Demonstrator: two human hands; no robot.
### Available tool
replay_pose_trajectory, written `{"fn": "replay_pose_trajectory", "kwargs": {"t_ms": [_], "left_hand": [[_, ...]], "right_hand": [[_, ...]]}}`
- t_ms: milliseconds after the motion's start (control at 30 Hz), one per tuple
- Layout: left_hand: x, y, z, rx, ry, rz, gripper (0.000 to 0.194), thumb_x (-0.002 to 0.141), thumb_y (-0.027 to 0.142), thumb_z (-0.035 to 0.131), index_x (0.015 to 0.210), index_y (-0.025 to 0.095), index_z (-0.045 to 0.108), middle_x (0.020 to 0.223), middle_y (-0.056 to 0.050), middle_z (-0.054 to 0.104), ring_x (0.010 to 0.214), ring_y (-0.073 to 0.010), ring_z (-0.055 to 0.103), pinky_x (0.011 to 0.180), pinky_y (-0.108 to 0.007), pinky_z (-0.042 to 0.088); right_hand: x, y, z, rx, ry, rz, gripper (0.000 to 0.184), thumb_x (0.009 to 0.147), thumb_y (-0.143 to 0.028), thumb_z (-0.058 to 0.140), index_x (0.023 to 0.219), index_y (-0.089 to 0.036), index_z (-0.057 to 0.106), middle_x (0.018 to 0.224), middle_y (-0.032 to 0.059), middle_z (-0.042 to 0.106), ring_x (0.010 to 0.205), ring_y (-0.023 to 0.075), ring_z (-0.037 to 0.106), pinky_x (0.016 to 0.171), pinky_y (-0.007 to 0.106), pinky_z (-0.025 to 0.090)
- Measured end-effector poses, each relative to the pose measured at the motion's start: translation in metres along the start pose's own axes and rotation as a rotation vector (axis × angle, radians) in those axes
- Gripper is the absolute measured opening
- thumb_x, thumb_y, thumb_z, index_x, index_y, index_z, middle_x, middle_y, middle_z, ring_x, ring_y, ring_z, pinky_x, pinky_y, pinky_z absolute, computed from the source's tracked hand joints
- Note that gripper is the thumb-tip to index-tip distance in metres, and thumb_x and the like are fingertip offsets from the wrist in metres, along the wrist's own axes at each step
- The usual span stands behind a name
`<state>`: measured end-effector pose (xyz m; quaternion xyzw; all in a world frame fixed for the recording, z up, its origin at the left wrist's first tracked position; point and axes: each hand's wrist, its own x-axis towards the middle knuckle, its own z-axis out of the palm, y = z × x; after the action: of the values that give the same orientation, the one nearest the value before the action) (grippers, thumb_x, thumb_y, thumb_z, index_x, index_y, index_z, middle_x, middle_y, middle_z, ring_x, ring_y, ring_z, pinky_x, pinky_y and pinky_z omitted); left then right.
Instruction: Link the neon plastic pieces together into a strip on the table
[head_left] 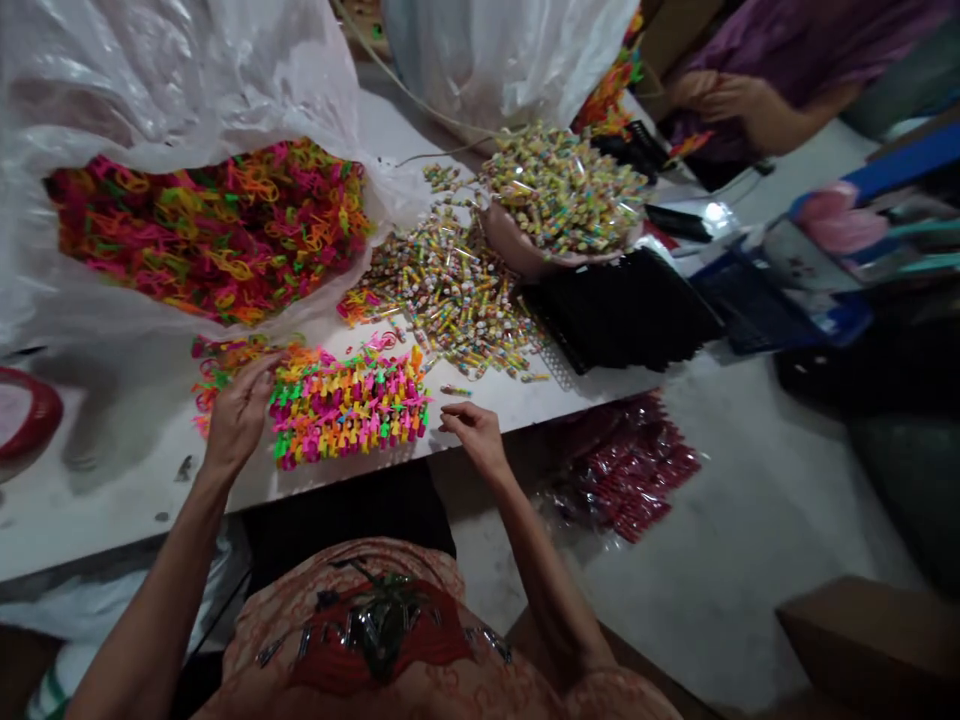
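Plastic sheeting (150, 70) billowed at the far left of the white table (112, 490), folded back over a heap of loose neon plastic pieces (210, 230) in pink, orange, green and yellow. Just below that heap, the left hand (238, 412) rested at the left end of a packed block of the same bright pieces (349, 405), its fingers curled onto the end of the block as if pinching one piece, though whether anything was actually clamped between them could not be told. The block lay near the front edge of the table, between the two hands. Being thin moulded plastic, it looked very light and fairly stiff piece by piece, yet loosely stacked, so it would probably shed pieces if lifted from one end; pressing in from both ends seemed the safest hold. The right hand (474, 430) hovered just beside the block's right end, fingers loosely bent and holding nothing visible. Further right lay a spread of small wrapped candies (450, 290), a pink bowl (517, 255) piled with more, and a black tray (622, 310). At the far right a co-worker's hand (720, 95) rested by a purple sleeve (795, 40).
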<state>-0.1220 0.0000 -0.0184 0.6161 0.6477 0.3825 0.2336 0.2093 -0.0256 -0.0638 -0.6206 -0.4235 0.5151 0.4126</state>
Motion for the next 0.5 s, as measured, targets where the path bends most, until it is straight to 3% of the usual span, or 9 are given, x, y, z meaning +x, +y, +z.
{"fn": "replay_pose_trajectory", "kwargs": {"t_ms": [133,233,400,500], "left_hand": [[0.0,0.021,0.029,0.065,-0.031,0.206,0.043,0.096,0.048,0.04,0.117,0.022,0.067,0.123,-0.01,0.069,0.122,-0.0239,0.06,0.108,-0.046,0.043],[0.006,0.041,0.057,0.118,-0.096,0.328,0.042,0.097,0.043,0.036,0.118,0.023,0.066,0.125,-0.01,0.069,0.123,-0.0237,0.059,0.109,-0.049,0.038],[0.024,0.061,0.096,0.185,-0.233,0.3,0.044,0.098,0.035,0.03,0.125,0.02,0.062,0.133,-0.012,0.064,0.126,-0.0236,0.057,0.107,-0.051,0.036],[0.032,0.066,0.109,0.261,-0.318,0.301,0.045,0.098,0.033,0.029,0.127,0.018,0.06,0.135,-0.013,0.062,0.126,-0.0236,0.057,0.105,-0.048,0.038]], "right_hand": [[0.03,-0.006,0.005,-0.026,0.012,-0.055,0.019,0.069,-0.033,0.068,0.079,-0.017,0.073,0.073,0.0023,0.07,0.059,0.0144,0.067,0.062,0.028,0.055],[0.064,-0.014,0.007,-0.198,-0.112,-0.115,0.015,0.071,-0.02,0.061,0.079,-0.016,0.072,0.071,0.0007,0.067,0.058,0.0119,0.064,0.061,0.025,0.049],[0.1,-0.018,0.02,-0.639,-0.427,-0.328,0.009,0.066,-0.007,0.058,0.065,-0.014,0.065,0.066,-0.0014,0.06,0.062,0.0102,0.053,0.06,0.021,0.036],[0.104,-0.014,0.027,-0.75,-0.492,-0.431,0.012,0.069,-0.006,0.054,0.062,-0.014,0.06,0.066,-0.0003,0.056,0.064,0.0115,0.049,0.06,0.023,0.031]]}}
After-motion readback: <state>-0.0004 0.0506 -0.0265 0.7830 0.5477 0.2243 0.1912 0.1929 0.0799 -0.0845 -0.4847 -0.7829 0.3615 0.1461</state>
